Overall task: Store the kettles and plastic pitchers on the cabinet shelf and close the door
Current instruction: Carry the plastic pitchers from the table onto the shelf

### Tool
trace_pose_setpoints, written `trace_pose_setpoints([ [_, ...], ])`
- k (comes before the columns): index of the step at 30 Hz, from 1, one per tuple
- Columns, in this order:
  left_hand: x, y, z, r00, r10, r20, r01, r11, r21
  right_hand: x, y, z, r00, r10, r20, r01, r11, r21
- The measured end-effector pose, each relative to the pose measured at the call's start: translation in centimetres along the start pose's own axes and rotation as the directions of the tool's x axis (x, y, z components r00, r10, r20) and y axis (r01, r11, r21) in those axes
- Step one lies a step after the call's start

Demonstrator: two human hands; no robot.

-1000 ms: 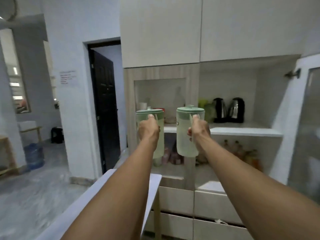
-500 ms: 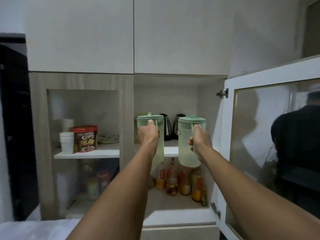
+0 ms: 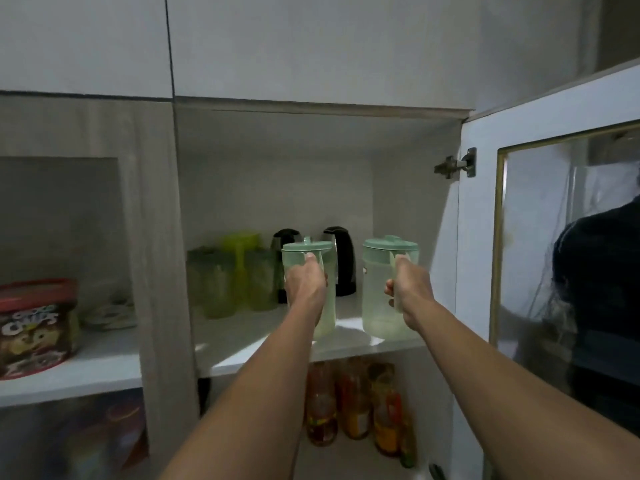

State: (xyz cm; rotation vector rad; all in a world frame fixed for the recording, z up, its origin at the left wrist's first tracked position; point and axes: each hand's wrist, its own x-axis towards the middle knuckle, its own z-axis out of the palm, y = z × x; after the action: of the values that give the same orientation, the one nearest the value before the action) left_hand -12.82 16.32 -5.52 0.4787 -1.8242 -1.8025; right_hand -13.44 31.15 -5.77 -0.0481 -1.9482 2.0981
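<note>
While I am lowering both onto the shelf (image 3: 263,344) at frame centre: left hand (image 3: 306,284) and right hand (image 3: 410,289) are gripping pitcher handles; left pitcher (image 3: 327,306), right pitcher (image 3: 379,299) seeming light, rigid, smooth.

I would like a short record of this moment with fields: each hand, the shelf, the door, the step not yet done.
left hand: holds left pitcher by its handle
right hand: holds right pitcher by its handle
shelf: two kettles at the back, green cups on the left
cabinet door: open, at the right
not yet done: release pitchers, close door
</note>
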Motion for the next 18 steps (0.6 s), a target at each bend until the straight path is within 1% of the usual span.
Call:
trace_pose_setpoints([
  [3,5.8,-1.3,3.0,0.999,-0.010,0.036,0.009,1.000,0.026,5.6,1.1,2.0,0.998,-0.018,-0.055,0.018,1.000,0.000],
  [6,9.7,-2.9,6.1,0.997,-0.042,0.072,0.040,0.999,0.037,10.4,3.0,3.6,0.995,0.011,-0.100,-0.014,1.000,-0.026],
  [9,13.3,-4.4,8.7,0.995,-0.052,0.088,0.046,0.996,0.074,14.8,5.1,4.9,0.995,0.024,-0.102,-0.031,0.997,-0.065],
  [11,15.5,-5.2,10.2,0.993,-0.058,0.107,0.047,0.994,0.097,18.1,6.6,5.7,0.995,0.032,-0.097,-0.038,0.998,-0.060],
  [13,17.5,-6.4,11.5,0.990,-0.076,0.118,0.061,0.990,0.125,21.2,8.4,6.2,0.993,0.047,-0.104,-0.058,0.994,-0.098],
  [14,18.4,-6.8,12.1,0.989,-0.084,0.121,0.070,0.991,0.115,22.7,9.1,6.4,0.992,0.063,-0.106,-0.076,0.990,-0.123],
  [16,20.8,-7.6,14.1,0.988,-0.095,0.120,0.091,0.995,0.037,25.7,10.3,6.8,0.990,0.090,-0.112,-0.104,0.986,-0.129],
  [18,24.6,-9.4,17.0,0.994,-0.098,0.050,0.098,0.995,0.004,28.8,11.1,7.3,0.991,0.087,-0.101,-0.097,0.991,-0.097],
])
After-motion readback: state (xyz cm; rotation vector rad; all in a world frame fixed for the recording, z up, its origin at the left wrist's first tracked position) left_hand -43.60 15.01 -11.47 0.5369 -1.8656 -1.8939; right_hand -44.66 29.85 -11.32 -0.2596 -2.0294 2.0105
